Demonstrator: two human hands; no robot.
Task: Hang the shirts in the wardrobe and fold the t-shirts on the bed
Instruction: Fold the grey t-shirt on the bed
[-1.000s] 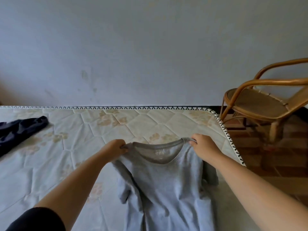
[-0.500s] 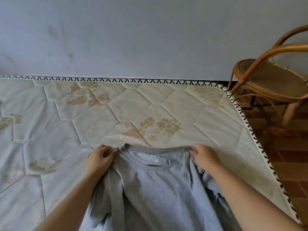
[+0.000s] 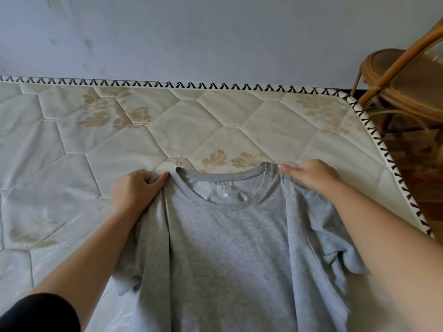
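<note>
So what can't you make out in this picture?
Head view:
Hem of the t-shirt: cut off by the bottom edge.
Print on the label inside the collar: too small and blurred to read.
Fingertips of the left hand and right hand: tucked into the cloth they grip.
The chair: runs off the right edge.

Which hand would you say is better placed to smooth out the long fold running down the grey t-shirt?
Left, probably. The left hand grips the shoulder of the grey t-shirt right at the top of that fold, while the right hand holds the far shoulder across the collar.
</note>
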